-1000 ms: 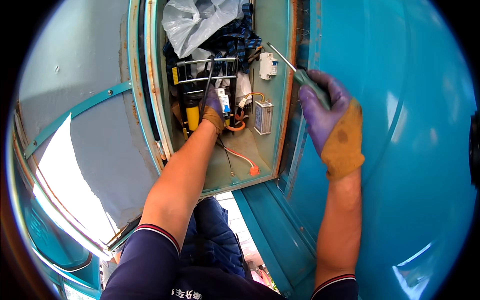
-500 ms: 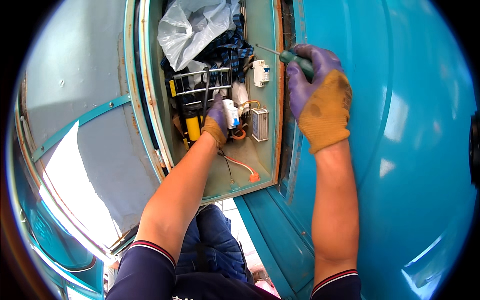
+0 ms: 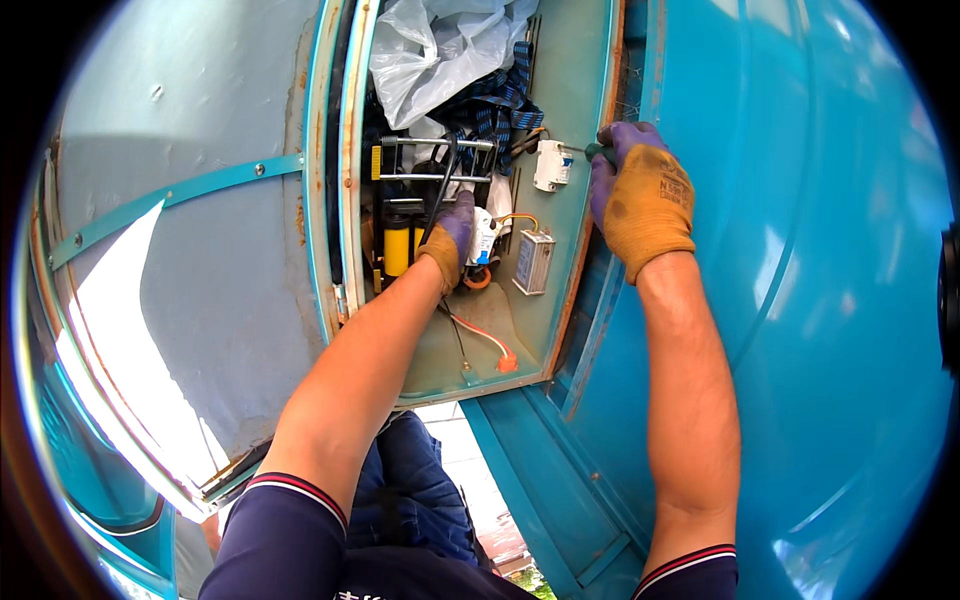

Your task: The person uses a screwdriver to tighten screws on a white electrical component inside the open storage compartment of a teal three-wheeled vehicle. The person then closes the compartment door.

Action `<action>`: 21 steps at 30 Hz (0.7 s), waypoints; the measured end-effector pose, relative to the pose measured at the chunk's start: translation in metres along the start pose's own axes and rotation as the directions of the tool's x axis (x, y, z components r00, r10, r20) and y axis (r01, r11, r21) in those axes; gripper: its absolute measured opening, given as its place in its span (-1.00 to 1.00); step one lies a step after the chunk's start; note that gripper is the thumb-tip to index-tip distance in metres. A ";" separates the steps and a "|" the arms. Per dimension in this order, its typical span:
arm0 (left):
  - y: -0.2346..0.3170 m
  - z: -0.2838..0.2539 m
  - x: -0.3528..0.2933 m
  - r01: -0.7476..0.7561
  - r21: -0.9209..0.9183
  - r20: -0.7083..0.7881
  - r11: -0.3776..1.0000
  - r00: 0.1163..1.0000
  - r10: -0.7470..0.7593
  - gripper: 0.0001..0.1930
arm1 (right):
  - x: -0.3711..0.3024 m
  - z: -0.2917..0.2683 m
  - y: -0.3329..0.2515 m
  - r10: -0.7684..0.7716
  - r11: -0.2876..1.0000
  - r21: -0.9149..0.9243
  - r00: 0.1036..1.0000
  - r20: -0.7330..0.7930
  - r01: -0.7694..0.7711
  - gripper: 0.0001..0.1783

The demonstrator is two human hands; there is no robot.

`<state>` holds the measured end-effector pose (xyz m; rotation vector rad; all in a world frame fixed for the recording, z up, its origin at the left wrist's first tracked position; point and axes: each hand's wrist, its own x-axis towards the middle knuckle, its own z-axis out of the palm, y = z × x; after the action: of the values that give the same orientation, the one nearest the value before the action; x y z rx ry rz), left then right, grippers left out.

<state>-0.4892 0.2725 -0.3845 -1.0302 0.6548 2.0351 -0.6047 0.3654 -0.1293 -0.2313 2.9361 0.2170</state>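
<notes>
My right hand (image 3: 645, 200), in a purple and tan work glove, is closed around a screwdriver (image 3: 597, 152). Only a bit of its dark green handle and thin shaft shows, pointing left at a white circuit breaker (image 3: 553, 167) on the box's right wall. The tip seems to meet the breaker's right side, though contact is hard to make out. Deep in the box, my gloved left hand (image 3: 452, 238) closes on a second white circuit breaker (image 3: 483, 240) with a blue switch. My left fingertips are partly hidden behind it.
The open metal box (image 3: 480, 390) also holds a clear plastic bag (image 3: 425, 70), dark blue straps (image 3: 515, 95), a yellow and black jack-like tool (image 3: 397, 248), a small silver module (image 3: 534, 262) and loose wires (image 3: 478, 332). A grey door (image 3: 200, 270) stands left; a teal panel (image 3: 820, 250) rises right.
My right hand has brought the screwdriver down and left to the wall-mounted breaker. The left hand still holds the other breaker. The view has shifted, so the box sits farther right.
</notes>
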 end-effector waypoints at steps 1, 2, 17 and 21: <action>-0.005 -0.011 0.012 -0.020 0.036 -0.045 0.999 0.999 0.022 -0.46 | 0.002 0.000 -0.005 -0.028 0.999 0.016 1.000 0.003 0.028 -0.77; -0.014 -0.025 0.031 -0.040 0.073 -0.092 0.997 0.995 0.047 -0.46 | 0.003 -0.001 -0.010 -0.057 0.998 0.034 0.998 0.004 0.057 -0.78; -0.007 0.001 0.007 -0.036 0.135 -0.147 0.990 0.988 0.056 -0.46 | 0.023 -0.014 -0.007 0.250 0.730 0.683 0.942 -0.223 -0.031 -0.69; -0.003 0.006 -0.011 -0.036 0.149 -0.105 0.988 0.993 0.052 -0.47 | 0.061 -0.002 -0.026 0.209 0.684 0.726 0.973 -0.093 -0.077 -0.61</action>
<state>-0.4848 0.2744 -0.3724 -1.0530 0.8782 1.9463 -0.6602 0.3312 -0.1424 0.1139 2.9245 -0.9834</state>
